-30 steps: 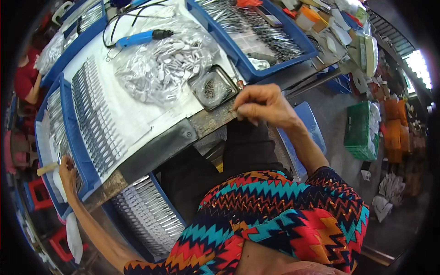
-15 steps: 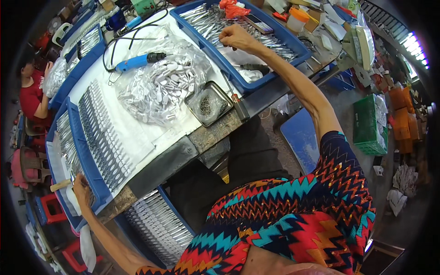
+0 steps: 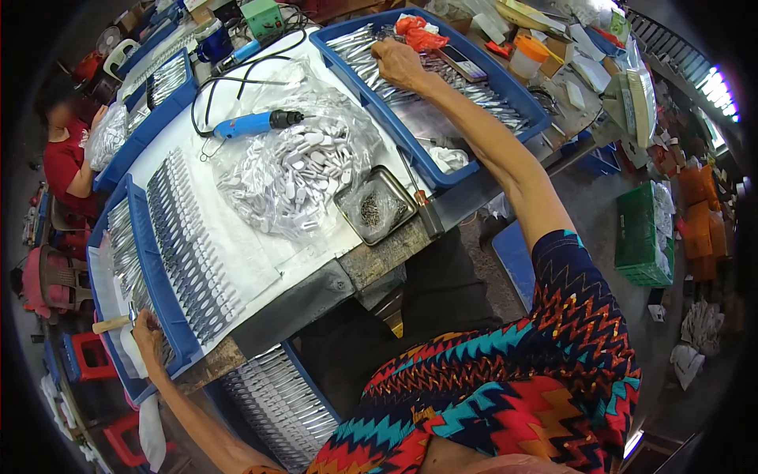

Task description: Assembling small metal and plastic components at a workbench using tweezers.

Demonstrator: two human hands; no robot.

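At the lower left, my left hand (image 3: 148, 338) reaches into a long blue tray (image 3: 158, 272) of slim silvery metal pieces (image 3: 126, 245). Its fingers look curled, but what they hold is hidden. A hammer with a wooden handle (image 3: 110, 324) lies right beside it. My right hand (image 3: 400, 65) is stretched to the far blue tray (image 3: 371, 103), over a heap of long shiny metal pieces (image 3: 355, 51). The fingers bend down and are closed; anything between them cannot be made out. Near that hand are a red plastic bag (image 3: 421, 33) and a phone (image 3: 462, 63).
Between the trays, an open clear bag of white oval-ended pieces (image 3: 308, 162) lies under a blue rotary tool (image 3: 257, 124). Metal pieces (image 3: 189, 245) lie in a long row. A small tin (image 3: 375, 207) and a screwdriver (image 3: 418, 193) sit by the edge. A person in red (image 3: 67, 170) sits at left.
My right hand has moved slightly left and farther into the far tray, its fingers now down at the metal pieces. My left hand stays by the hammer. The whole view has shifted a little.
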